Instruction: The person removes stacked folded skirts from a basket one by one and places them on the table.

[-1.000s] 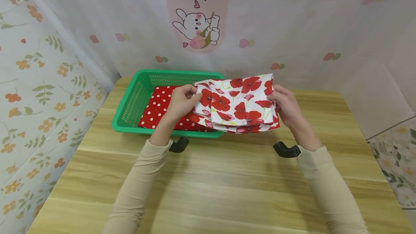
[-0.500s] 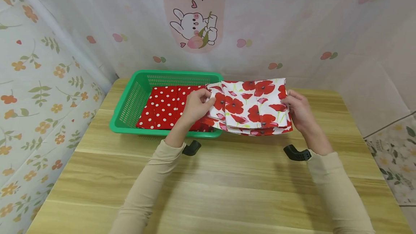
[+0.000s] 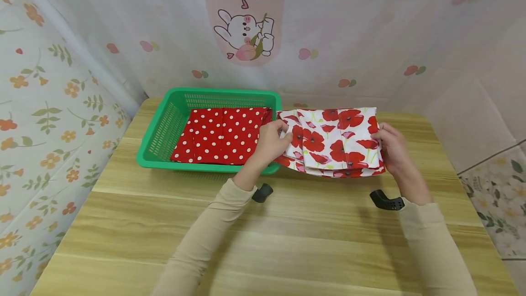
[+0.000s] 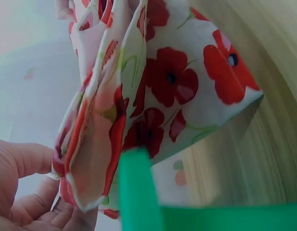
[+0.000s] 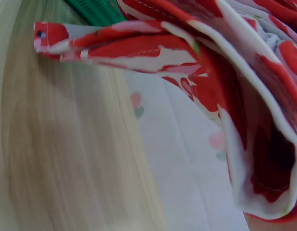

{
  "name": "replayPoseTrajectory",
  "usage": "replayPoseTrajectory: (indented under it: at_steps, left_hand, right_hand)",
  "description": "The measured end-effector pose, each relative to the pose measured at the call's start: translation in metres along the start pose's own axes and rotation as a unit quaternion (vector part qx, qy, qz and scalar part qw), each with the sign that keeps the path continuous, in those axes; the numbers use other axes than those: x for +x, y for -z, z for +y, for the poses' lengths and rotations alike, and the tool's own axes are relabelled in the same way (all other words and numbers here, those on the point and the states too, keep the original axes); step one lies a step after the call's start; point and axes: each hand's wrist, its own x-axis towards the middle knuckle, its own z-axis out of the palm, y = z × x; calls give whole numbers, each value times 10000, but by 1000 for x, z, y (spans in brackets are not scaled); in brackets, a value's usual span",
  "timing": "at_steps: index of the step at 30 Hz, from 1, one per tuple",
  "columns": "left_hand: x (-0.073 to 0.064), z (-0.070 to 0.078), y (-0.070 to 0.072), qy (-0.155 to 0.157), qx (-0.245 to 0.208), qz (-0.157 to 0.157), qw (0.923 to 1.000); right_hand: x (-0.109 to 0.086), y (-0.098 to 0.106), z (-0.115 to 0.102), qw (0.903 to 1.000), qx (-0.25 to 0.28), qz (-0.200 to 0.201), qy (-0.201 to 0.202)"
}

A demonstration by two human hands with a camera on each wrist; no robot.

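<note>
On the pale curtain (image 3: 370, 35) at the top of the frame, 生 and 幸 can be read above a printed rabbit (image 3: 244, 29); the characters over them are cut by the upper edge. The folded poppy-print cloth (image 3: 333, 138) lies right of centre, stretched between two hands: the left hand (image 3: 272, 141) pinches its left end between thumb and fingers, and the right hand (image 3: 390, 146) grips the opposite edge. Its layers gape apart in the wrist views (whether its underside meets the desk (image 3: 320, 227), I cannot tell). Just beside it at left is a green basket (image 3: 222, 91) with a red polka-dot cloth (image 3: 209, 136) folded inside. The left hand and the cloth's left end cover part of the basket's right side — and in the left wrist view its blurred green rim crosses the lower right, hiding some of the poppies.
</note>
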Motion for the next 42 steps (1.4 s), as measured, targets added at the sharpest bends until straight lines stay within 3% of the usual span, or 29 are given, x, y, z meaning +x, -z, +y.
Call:
replayPoseTrajectory:
  at_steps: [7,15,20,23,29,34,37,42]
  left_hand:
    - [-4,8,-24,-387,569,148,9975]
    - [-13,11,-55,-208,1442,58,9893]
    - [-18,6,-71,-225,2137,-82,9766]
    - [-19,4,-79,-193,2290,-170,9731]
    - [-17,-5,-88,320,1952,-343,9796]
    - [-12,-14,-91,715,1526,-699,9832]
    - [-9,-19,-93,1084,1088,-985,9832]
    - [-12,-24,-95,1352,239,-1097,9844]
  right_hand:
    - [-3,18,9,9997,-21,150,-214]
    - [-3,35,26,9975,-268,414,-512]
    - [-5,44,39,9929,-519,550,-918]
    - [-6,47,46,9889,-828,672,-1035]
    - [-4,47,53,9798,-1463,896,-1026]
    - [1,46,54,9702,-1772,1121,-1215]
    - [7,47,57,9559,-2296,1254,-1338]
    - [13,48,64,9174,-3394,1345,-1587]
